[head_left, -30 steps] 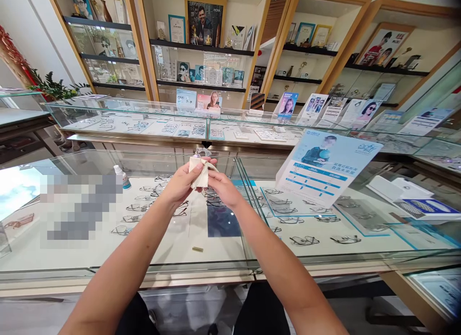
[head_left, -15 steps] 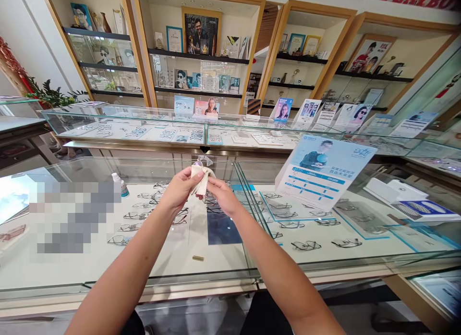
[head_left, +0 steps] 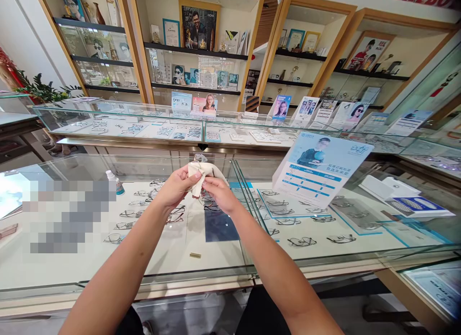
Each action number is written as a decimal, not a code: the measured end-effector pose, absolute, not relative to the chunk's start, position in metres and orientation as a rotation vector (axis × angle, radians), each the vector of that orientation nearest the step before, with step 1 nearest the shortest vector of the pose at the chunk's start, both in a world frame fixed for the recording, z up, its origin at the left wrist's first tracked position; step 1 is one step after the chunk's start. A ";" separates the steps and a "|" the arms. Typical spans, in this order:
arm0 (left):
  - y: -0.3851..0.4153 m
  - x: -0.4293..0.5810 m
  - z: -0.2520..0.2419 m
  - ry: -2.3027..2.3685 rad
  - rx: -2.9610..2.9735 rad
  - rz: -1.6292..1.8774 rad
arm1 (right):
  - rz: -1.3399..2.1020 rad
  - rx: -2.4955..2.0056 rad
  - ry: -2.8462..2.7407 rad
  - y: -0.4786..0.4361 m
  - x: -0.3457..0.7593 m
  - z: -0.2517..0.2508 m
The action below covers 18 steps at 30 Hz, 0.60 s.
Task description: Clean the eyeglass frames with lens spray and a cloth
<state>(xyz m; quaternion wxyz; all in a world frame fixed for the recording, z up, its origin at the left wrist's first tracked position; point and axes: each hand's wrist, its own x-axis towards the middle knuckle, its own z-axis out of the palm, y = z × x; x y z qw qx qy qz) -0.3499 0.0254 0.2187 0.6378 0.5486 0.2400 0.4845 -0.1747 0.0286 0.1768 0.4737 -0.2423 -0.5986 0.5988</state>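
Both my hands are raised together over a glass display counter (head_left: 144, 272). My left hand (head_left: 175, 187) pinches a small cream cloth (head_left: 202, 174) with thumb and fingers closed on it. My right hand (head_left: 219, 194) grips the same cloth from the right, fingers curled. A clear piece of a pair of glasses (head_left: 200, 157) pokes out above the cloth; the rest of it is wrapped and hidden. Under the glass lie several spectacle frames (head_left: 304, 240) on white trays.
A blue and white leaflet stand (head_left: 320, 167) is on the counter to the right. A small white bottle (head_left: 114, 181) stands to the left. White and blue boxes (head_left: 406, 195) lie far right. A second glass counter (head_left: 201, 128) and wall shelves (head_left: 198, 46) are behind.
The hands and cloth stay together, the fingers shifting slightly on the cloth. The view has tilted a little, so everything sits slightly lower and left.
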 end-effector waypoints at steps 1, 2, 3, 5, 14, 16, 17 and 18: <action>0.025 -0.349 0.218 0.555 1.244 1.124 | 1.464 -0.602 -1.469 0.029 -0.175 0.177; 0.025 -0.348 0.218 0.563 1.235 1.148 | 1.464 -0.607 -1.477 0.028 -0.175 0.178; 0.025 -0.347 0.218 0.572 1.229 1.173 | 1.470 -0.608 -1.488 0.028 -0.175 0.179; 0.024 -0.345 0.218 0.593 1.229 1.220 | 1.493 -0.605 -1.499 0.026 -0.176 0.181; 0.022 -0.351 0.219 0.657 1.333 1.229 | 1.499 -0.599 -1.621 0.017 -0.175 0.197; 0.026 -0.357 0.218 0.599 1.390 1.141 | 1.489 -0.588 -1.648 0.017 -0.173 0.198; 0.028 -0.361 0.218 0.565 1.419 1.092 | 1.482 -0.582 -1.652 0.017 -0.172 0.199; 0.031 -0.365 0.218 0.534 1.445 1.046 | 1.474 -0.578 -1.649 0.018 -0.171 0.200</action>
